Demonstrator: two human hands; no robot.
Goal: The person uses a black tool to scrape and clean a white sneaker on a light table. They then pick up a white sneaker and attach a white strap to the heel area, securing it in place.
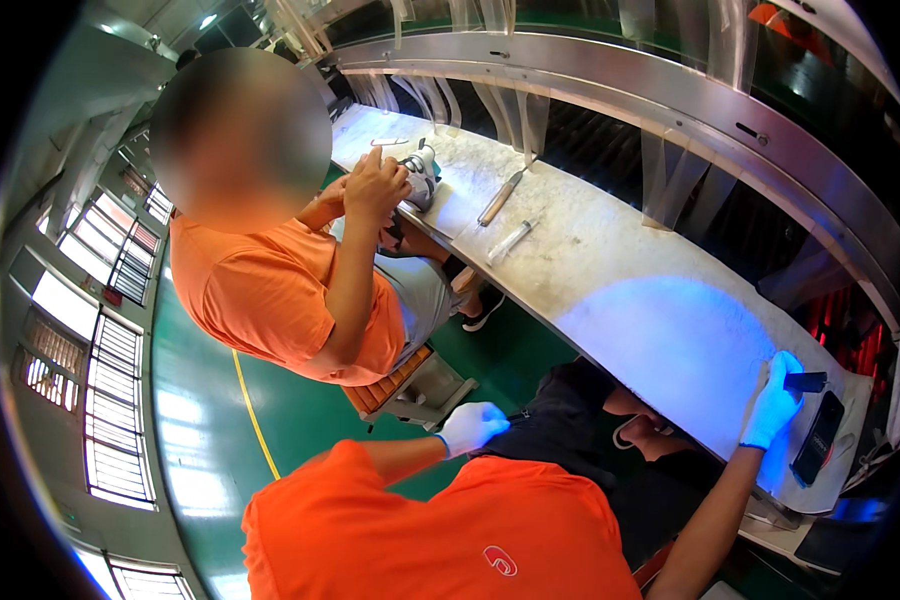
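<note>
My right hand, in a white glove lit blue, is closed around a small black flashlight at the right end of the long pale table. A round patch of blue-violet light falls on the tabletop to the left of this hand. Beside the hand, near the table's right end, lies a dark smartphone. My gloved left hand rests by my dark-clothed thigh, below the table's edge. Its fingers look curled together, and nothing shows in them.
To the left, a co-worker in orange sits on a stool and handles a white-and-grey shoe. A tool with a tan handle and a clear syringe lie mid-table. Behind, clear strips hang from a metal frame.
</note>
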